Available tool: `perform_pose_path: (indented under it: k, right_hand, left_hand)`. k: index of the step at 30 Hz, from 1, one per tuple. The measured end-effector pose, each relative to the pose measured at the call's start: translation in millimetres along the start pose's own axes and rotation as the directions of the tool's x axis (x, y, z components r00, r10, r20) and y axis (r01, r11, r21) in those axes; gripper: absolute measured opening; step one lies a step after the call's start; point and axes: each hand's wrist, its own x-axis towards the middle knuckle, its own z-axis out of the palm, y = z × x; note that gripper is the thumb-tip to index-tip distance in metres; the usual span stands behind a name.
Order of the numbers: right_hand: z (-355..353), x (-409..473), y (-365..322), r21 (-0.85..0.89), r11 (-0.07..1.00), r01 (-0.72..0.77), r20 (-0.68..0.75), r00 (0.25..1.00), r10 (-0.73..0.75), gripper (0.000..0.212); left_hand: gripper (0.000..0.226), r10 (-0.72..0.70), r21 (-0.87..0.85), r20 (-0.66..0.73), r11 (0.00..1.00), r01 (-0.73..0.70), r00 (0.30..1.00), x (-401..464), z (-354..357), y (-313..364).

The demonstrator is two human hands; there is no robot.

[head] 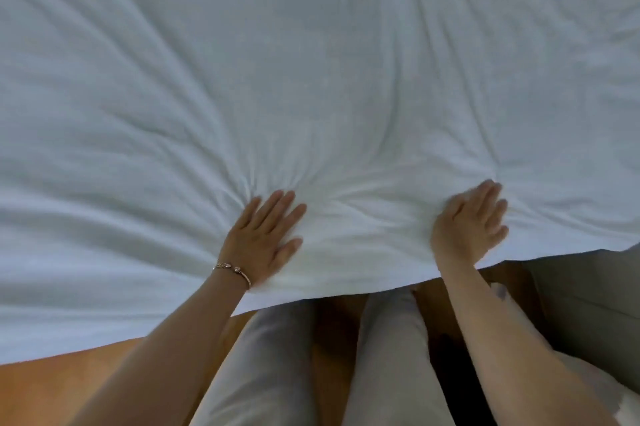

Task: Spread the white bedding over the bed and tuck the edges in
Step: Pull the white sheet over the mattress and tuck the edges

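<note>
Two hands are down flat on the white bedding (311, 61), which covers the bed across nearly the whole head view. Left hand (266, 235), just in from the bedding's near edge, presses with straight fingers (277, 207) held close together, creases fanning out from them. A bracelet (235, 271) circles that wrist. Right hand (467, 224), also near that edge, lies blurred, fingers straight and slightly spread. Below the edge: pale trousers (277, 356) and wooden floor (52, 391).

I see left hand (265, 235) and right hand (471, 224) flat on wrinkled white bedding (311, 79), near its 6 o'clock edge; bracelet (233, 269) on left wrist
</note>
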Motion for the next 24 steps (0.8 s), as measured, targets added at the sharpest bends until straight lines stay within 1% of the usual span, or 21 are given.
perform_pose_path:
  k: [1,2,3,4,5,6,7,8,9,11,12,13,15,16,17,19,20,21,22,24]
  right_hand:
    - [13.5,-31.6,-24.4,-0.054,0.987,0.152,0.020,0.988,-0.151,0.055]
    - [27.2,-64.5,-48.8,-0.090,0.938,0.335,0.067,0.942,-0.330,0.055]
    - [42.1,-96.8,-70.1,-0.098,0.849,0.519,0.130,0.853,-0.506,0.056]
    - [56.9,-128.0,-87.0,-0.088,0.720,0.688,0.205,0.720,-0.663,0.056]
    - [71.3,-155.9,-98.5,-0.058,0.555,0.830,0.290,0.546,-0.786,0.056]
    - [83.0,-179.3,-105.0,-0.022,0.386,0.922,0.371,0.366,-0.854,0.056]
    - [90.8,-195.5,-106.8,0.005,0.248,0.969,0.436,0.221,-0.872,0.059]
    - [95.8,-204.1,-106.8,0.024,0.171,0.985,0.480,0.139,-0.866,0.064]
    - [97.5,-206.5,-108.9,0.035,0.154,0.987,0.489,0.117,-0.865,0.069]
    - [91.1,-203.9,-124.7,0.070,0.195,0.978,0.453,0.143,-0.880,0.070]
    - [87.4,-202.9,-133.8,0.096,0.201,0.975,0.437,0.140,-0.889,0.066]
    - [85.8,-204.4,-142.6,0.121,0.186,0.975,0.442,0.115,-0.889,0.063]
    - [87.3,-212.9,-157.9,0.180,0.141,0.973,0.515,0.029,-0.857,0.048]
    - [88.2,-218.2,-162.5,0.216,0.170,0.962,0.552,0.023,-0.834,0.036]
    - [89.6,-221.8,-165.4,0.244,0.228,0.943,0.577,0.048,-0.816,0.026]
    - [88.4,-227.3,-172.0,0.284,0.344,0.895,0.600,0.114,-0.792,0.019]
    - [85.6,-230.5,-176.4,0.304,0.383,0.872,0.604,0.134,-0.785,0.018]
    - [83.4,-234.2,-179.8,0.327,0.386,0.863,0.597,0.128,-0.792,0.017]
    - [81.0,-239.7,-183.7,0.342,0.352,0.871,0.591,0.092,-0.802,0.021]
    - [78.9,-255.4,-190.2,0.304,0.239,0.922,0.629,-0.006,-0.778,0.040]
  left_hand:
    - [0.059,-0.039,-0.013,-0.004,0.999,0.039,0.999,-22.7,2.7,-18.4]
    - [0.059,-0.082,-0.026,-0.006,0.996,0.082,0.997,-45.5,5.7,-36.3]
    - [0.060,-0.122,-0.041,-0.007,0.992,0.121,0.993,-68.1,8.0,-53.1]
    - [0.061,-0.151,-0.054,-0.005,0.987,0.151,0.988,-89.0,10.4,-69.2]
    - [0.062,-0.171,-0.067,0.001,0.983,0.171,0.985,-108.1,12.0,-84.5]
    - [0.064,-0.172,-0.074,0.020,0.982,0.173,0.985,-125.5,13.5,-98.7]
    - [0.066,-0.151,-0.076,0.044,0.985,0.154,0.988,-140.5,14.6,-109.9]
    - [0.068,-0.113,-0.078,0.070,0.990,0.118,0.991,-154.0,15.9,-119.3]
    - [0.070,-0.064,-0.079,0.082,0.994,0.071,0.995,-164.0,16.2,-127.3]
    - [0.073,0.011,-0.117,0.069,0.993,-0.003,0.998,-178.9,16.2,-141.8]
    - [0.070,0.017,-0.151,0.041,0.988,-0.011,0.999,-186.7,18.2,-147.0]
    - [0.062,-0.005,-0.182,-0.011,0.983,0.002,1.000,-194.9,20.0,-149.7]
    - [0.050,-0.105,-0.275,-0.125,0.959,0.068,0.987,-207.2,23.4,-151.2]
    - [0.047,-0.172,-0.345,-0.152,0.932,0.111,0.973,-209.7,23.7,-148.7]
    - [0.037,-0.244,-0.415,-0.165,0.896,0.157,0.956,-210.1,21.4,-145.6]
    - [0.011,-0.359,-0.513,-0.159,0.826,0.234,0.920,-208.3,13.6,-140.0]
    - [0.011,-0.404,-0.549,-0.134,0.790,0.272,0.905,-208.2,9.7,-137.2]
    - [0.014,-0.438,-0.574,-0.106,0.760,0.305,0.893,-209.7,6.7,-135.1]
    - [0.014,-0.466,-0.585,-0.090,0.740,0.331,0.880,-211.9,4.7,-134.0]
    - [0.014,-0.504,-0.590,-0.085,0.721,0.364,0.860,-215.3,3.4,-132.3]
